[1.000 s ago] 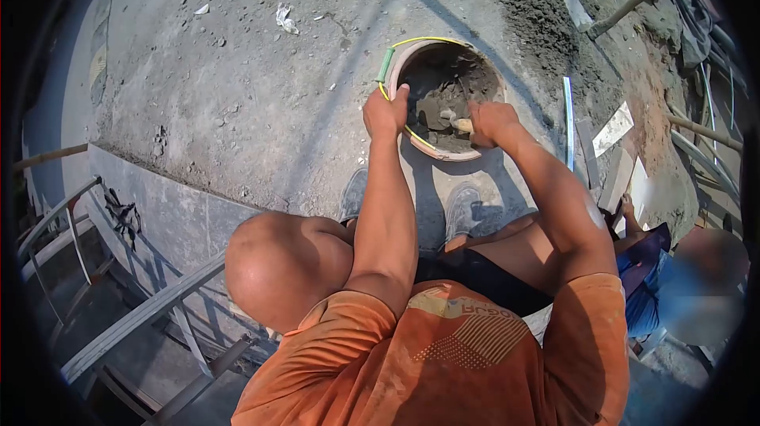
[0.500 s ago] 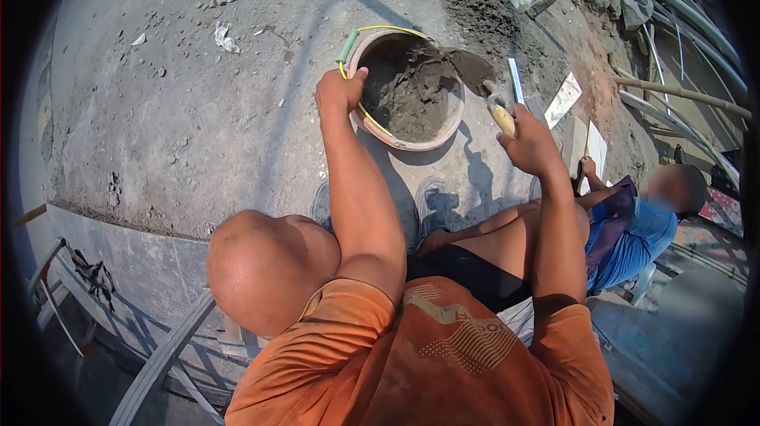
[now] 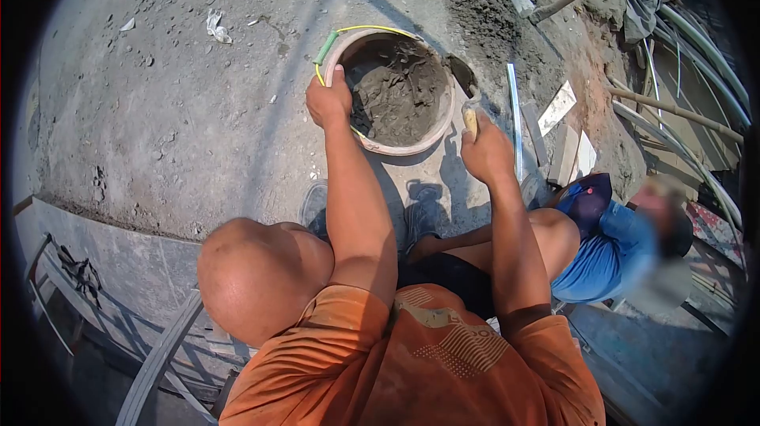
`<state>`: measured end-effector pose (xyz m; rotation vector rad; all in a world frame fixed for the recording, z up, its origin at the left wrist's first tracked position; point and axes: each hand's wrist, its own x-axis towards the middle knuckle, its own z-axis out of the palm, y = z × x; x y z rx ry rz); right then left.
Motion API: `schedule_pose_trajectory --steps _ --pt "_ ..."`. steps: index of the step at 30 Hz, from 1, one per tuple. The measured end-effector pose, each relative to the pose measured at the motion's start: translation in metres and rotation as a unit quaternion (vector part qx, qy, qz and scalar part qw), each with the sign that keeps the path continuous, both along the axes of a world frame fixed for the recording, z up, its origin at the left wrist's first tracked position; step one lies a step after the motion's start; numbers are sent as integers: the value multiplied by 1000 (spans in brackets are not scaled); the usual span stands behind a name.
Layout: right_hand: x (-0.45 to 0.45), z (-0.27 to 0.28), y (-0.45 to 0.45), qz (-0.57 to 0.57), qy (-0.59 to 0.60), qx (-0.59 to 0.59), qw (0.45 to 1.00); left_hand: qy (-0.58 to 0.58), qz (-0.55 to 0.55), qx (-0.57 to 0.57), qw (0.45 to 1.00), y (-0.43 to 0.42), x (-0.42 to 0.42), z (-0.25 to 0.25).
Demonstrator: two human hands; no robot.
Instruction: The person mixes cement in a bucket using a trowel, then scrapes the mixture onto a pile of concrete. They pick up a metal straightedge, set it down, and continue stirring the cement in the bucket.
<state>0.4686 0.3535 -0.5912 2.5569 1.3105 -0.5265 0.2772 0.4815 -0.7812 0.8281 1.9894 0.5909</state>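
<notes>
The bucket (image 3: 431,139) of grey mix (image 3: 400,101) stood on the ground (image 3: 229,125) at your twelve o'clock. Your left hand (image 3: 328,101) pinched its rim at nine; your right hand (image 3: 487,150), at four, gripped the trowel (image 3: 472,119), blade just beside the rim at three. A firm rim hold probably best steadied the bucket against trowel strokes.
</notes>
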Motion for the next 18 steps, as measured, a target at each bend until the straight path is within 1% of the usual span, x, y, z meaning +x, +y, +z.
schedule_pose_trajectory --steps 2,4,7,11,13,16,18 --pt "-2 5 -5 7 -3 -5 1000 -17 13 4 1000 0 0 -1" --pt "-7 10 -10 20 3 26 999 -24 20 9 999 -1 1 -2" --pt "-15 17 -10 32 6 10 999 -34 13 19 999 -2 1 7" --pt "-23 7 -8 25 -19 -15 999 -57 30 40 997 -3 7 9" --pt "-23 -1 -13 29 -49 27 998 -47 23 40 998 -5 8 11" --pt "-22 -3 -10 24 -45 10 999 -33 -3 60 998 -6 13 7" --pt "-22 -7 -6 20 -54 9 998 -36 -18 69 997 -7 17 15"
